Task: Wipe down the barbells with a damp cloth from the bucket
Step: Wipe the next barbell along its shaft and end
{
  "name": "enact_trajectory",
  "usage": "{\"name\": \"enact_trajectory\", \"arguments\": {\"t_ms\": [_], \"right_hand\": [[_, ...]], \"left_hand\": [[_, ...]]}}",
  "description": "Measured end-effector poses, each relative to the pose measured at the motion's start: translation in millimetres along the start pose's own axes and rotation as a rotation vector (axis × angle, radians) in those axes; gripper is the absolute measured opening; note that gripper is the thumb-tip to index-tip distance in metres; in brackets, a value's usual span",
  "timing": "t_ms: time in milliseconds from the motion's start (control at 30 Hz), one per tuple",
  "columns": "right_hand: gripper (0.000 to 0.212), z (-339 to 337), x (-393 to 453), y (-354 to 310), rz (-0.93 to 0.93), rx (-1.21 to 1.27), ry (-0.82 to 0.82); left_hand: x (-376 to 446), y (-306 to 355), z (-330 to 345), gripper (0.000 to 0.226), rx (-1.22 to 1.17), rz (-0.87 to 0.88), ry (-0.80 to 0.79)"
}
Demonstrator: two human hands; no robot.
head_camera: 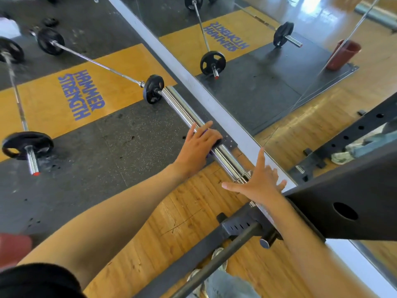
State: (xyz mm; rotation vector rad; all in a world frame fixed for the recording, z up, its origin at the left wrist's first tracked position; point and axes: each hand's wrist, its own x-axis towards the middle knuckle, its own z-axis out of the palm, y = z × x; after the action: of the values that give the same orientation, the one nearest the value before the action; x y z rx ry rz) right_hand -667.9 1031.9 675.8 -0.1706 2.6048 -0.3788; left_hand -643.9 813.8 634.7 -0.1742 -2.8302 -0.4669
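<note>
A barbell lies on the floor along the mirror; its chrome sleeve (182, 106) runs from a small black plate (153, 89) toward me. My left hand (198, 147) lies over the sleeve, fingers curled over a purple cloth (209, 154) that wraps the chrome. At the sleeve's near end my right hand (261, 182) is spread flat with straight fingers, touching the end and the mirror's frame. A second barbell (28, 147) lies at the left. The rim of the red bucket (12, 248) shows at the lower left.
A mirror with a grey frame (214, 104) stands just behind the sleeve. Black rack beams (343, 203) and a floor bar (214, 261) crowd the lower right. Rubber mats and a yellow platform (53, 100) cover the floor to the left.
</note>
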Motion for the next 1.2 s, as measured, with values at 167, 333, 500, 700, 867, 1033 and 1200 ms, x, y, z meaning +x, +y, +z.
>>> {"name": "enact_trajectory", "arguments": {"t_ms": [167, 333, 500, 700, 867, 1033, 1200], "right_hand": [[0.136, 10.7, -6.8, -12.5, 0.027, -0.074, 0.092], [0.139, 29.2, -25.6, -16.7, -0.086, -0.152, 0.354], [0.147, 8.4, -18.9, -10.3, -0.062, -0.1, 0.121], [0.154, -1.7, -4.5, -12.0, 0.027, -0.121, 0.006], [0.143, 25.0, -30.4, -22.6, -0.01, -0.234, 0.298], [0.15, -4.0, -20.5, -20.5, 0.09, -0.124, -0.003], [0.142, -4.0, -8.0, -21.9, 0.089, -0.12, -0.037]], "left_hand": [[-24.2, 45.5, 15.5, 0.081, 0.007, 0.295, -0.106], [-2.5, -3.6, -0.4, 0.076, 0.029, -0.008, -0.01], [-20.4, 46.7, 14.4, 0.065, 0.002, 0.171, -0.046], [-3.1, 1.1, -4.7, 0.071, 0.037, 0.169, -0.097], [-9.0, 9.3, 1.4, 0.07, 0.007, 0.144, -0.055], [-25.1, 30.9, 16.3, 0.083, 0.038, 0.409, -0.057], [-7.1, -14.3, 6.6, 0.081, -0.019, 0.164, 0.036]]}}
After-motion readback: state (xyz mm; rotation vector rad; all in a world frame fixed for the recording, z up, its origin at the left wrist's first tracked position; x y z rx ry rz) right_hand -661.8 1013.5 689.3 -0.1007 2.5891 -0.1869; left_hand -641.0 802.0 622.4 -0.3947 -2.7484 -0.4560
